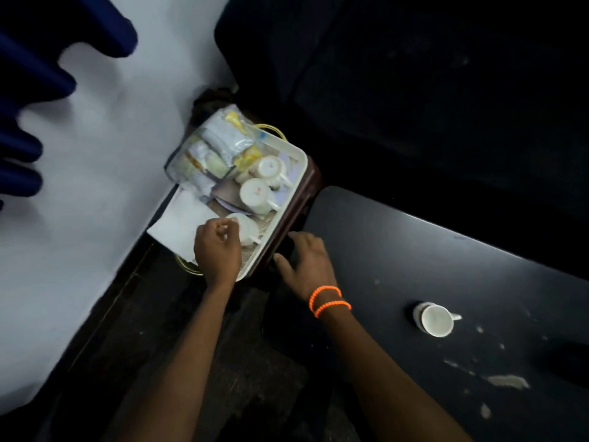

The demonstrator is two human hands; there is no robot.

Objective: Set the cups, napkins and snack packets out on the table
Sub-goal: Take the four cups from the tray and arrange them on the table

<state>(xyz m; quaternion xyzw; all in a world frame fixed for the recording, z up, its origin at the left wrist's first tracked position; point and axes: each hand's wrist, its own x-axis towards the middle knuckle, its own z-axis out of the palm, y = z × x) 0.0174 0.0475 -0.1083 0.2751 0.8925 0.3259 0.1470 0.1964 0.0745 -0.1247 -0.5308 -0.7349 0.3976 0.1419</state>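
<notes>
A white tray (298,154) rests on a dark stool beside the table. It holds snack packets (212,148), two upturned white cups (256,193) and a third cup (247,229) at its near end. White napkins (180,221) stick out over its left side. My left hand (216,247) is closed on the rim of that near cup. To the right, my right hand (306,263) is spread open at the tray's near right edge, holding nothing. One white cup (436,320) stands upright on the dark table (414,250).
The dark table has worn, chipped patches near its front right. A white wall runs along the left, with a blue curtain (28,90) hanging at the upper left. The floor beneath my arms is dark.
</notes>
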